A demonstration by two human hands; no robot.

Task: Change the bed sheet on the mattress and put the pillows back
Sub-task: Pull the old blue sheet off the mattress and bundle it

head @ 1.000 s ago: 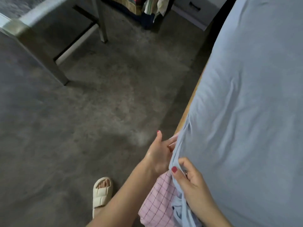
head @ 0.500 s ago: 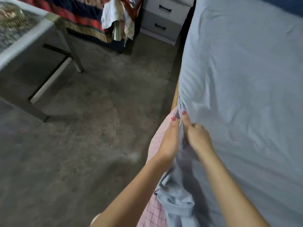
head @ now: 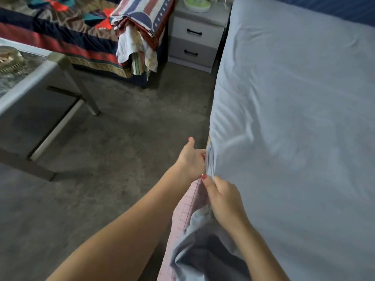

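Note:
A pale blue bed sheet (head: pixel 294 118) covers the mattress on the right, with its loose edge hanging down the near left side. My left hand (head: pixel 191 159) is at the mattress side, thumb up, fingers pushed in behind the sheet's edge. Just below it, my right hand (head: pixel 223 197) pinches the bunched sheet edge. A pink checked cloth (head: pixel 188 207) shows under the hanging sheet. No pillows lie on the sheet.
A white two-drawer nightstand (head: pixel 194 41) stands at the bed's head. A second bed with a patterned quilt (head: pixel 60 31) and folded cloths (head: pixel 142 19) lies at the back left. A grey metal-legged table (head: pixel 40 78) stands on the left of the concrete floor (head: pixel 111 159).
My view has lifted toward the bed's head. Both hands have worked further along the sheet's edge, and the left hand now has its fingers tucked behind it.

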